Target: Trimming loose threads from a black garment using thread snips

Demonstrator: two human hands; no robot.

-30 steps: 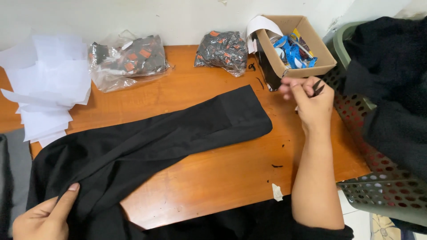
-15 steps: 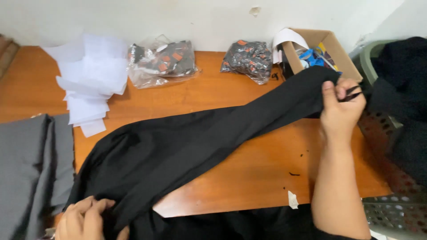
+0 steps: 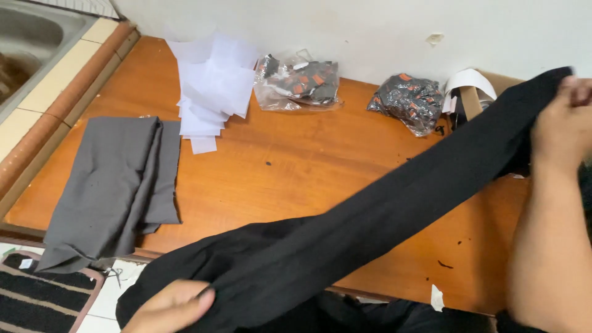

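I've got the black garment [image 3: 370, 228] stretched taut above the worktop [image 3: 296, 166], my right hand [image 3: 564, 120] clamped on its far end up high, my left hand [image 3: 172, 308] pinching the bunched end low. Grey cloth [image 3: 114, 179] lies left, white papers [image 3: 213, 83] beyond.

I see two clear plastic bags [image 3: 300, 84] at the back of my table [image 3: 296, 166], by the white wall. Both hold little black packets with orange spots. The left bag is see-through and shiny; the other bag [image 3: 407, 102] sits near it to the right (it looks more crumpled). A brown cardboard box [image 3: 473, 98] peeks out further right, half hidden.
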